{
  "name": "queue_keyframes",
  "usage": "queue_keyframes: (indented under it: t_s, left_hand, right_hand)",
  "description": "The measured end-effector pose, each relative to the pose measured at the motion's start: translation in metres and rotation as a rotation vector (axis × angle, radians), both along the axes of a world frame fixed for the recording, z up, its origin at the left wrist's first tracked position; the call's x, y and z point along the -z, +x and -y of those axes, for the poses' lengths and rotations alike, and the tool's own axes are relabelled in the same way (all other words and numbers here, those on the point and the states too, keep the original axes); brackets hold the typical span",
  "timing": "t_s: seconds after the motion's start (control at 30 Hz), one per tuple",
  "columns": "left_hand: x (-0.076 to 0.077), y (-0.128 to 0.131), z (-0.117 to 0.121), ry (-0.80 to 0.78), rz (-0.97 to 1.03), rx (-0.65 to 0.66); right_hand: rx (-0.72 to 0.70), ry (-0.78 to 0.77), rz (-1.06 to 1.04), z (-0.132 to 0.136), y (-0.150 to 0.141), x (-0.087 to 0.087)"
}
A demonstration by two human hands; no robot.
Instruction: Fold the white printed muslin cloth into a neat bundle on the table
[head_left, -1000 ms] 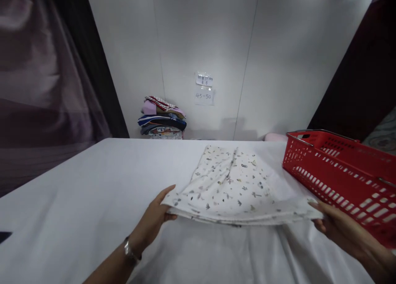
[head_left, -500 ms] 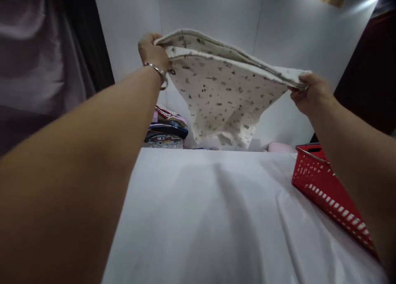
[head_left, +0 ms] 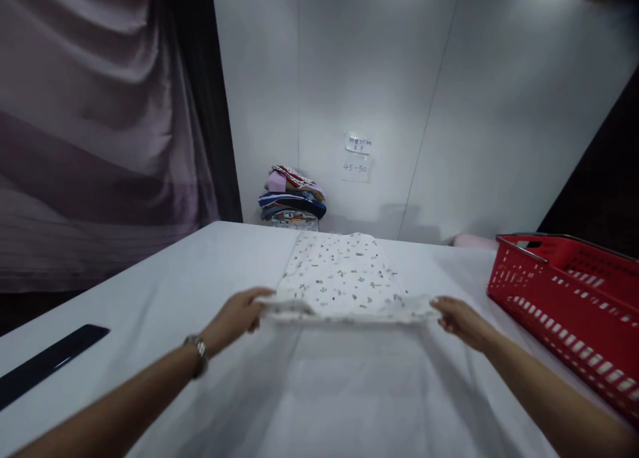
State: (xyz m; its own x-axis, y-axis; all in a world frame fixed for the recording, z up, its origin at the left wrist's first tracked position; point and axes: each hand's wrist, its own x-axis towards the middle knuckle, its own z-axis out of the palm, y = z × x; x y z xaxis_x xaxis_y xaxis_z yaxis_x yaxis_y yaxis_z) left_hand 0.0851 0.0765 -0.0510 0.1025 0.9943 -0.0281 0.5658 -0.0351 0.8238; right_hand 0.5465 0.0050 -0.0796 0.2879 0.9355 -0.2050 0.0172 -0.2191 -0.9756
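A white cloth (head_left: 344, 271) with small dark printed figures stretches across the middle of the white table. Its far part lies on the tabletop, while the near edge is lifted and pulled taut between my hands. My left hand (head_left: 242, 311), with a silver bracelet at the wrist, pinches the near left corner. The near right corner is pinched by my right hand (head_left: 456, 319). Whether the cloth is one layer or several cannot be made out.
The table (head_left: 174, 285) has a white cover. A red perforated basket (head_left: 564, 298) stands at the right. On the left lies a flat black object (head_left: 54, 358). Folded fabrics (head_left: 292, 198) are stacked by the back wall, near a paper note (head_left: 356, 168). A draped curtain (head_left: 90, 145) hangs at left.
Both hands have come down and closer, still holding the cloth. Raised in the air before, the cloth now lies partly on the table. The view has shifted, showing the black object and the note.
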Motion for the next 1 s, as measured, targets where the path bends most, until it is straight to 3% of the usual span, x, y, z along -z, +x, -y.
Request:
queue_keyframes:
  t_s: [0.07,0.13,0.2,0.33,0.53,0.67,0.77,1.0]
  left_hand:
    - [0.036,-0.008,0.024,-0.121,0.032,-0.057]
    - [0.049,-0.012,0.038,-0.203,0.061,-0.095]
    - [0.045,-0.014,0.046,-0.181,0.098,-0.12]
    - [0.032,-0.018,0.054,0.018,0.138,-0.153]
    - [0.069,-0.032,0.074,-0.085,0.002,-0.107]
    - [0.069,-0.04,0.079,0.005,0.013,-0.205]
    - [0.074,-0.044,0.079,-0.044,-0.162,-0.174]
    - [0.106,-0.041,0.093,0.212,-0.534,-0.113]
  right_hand:
    - [-0.02,-0.093,-0.057,0.026,-0.012,0.027]
    - [-0.039,-0.126,-0.095,0.043,-0.019,0.035]
    - [-0.045,-0.08,-0.105,0.052,-0.021,0.03]
    - [-0.036,0.039,-0.104,0.063,-0.019,0.017]
    - [-0.093,-0.14,-0.028,0.086,-0.026,0.044]
    - [-0.134,-0.175,-0.005,0.093,-0.035,0.052]
    - [-0.196,-0.241,0.053,0.096,-0.039,0.055]
    - [-0.193,-0.301,0.268,0.099,-0.036,0.064]
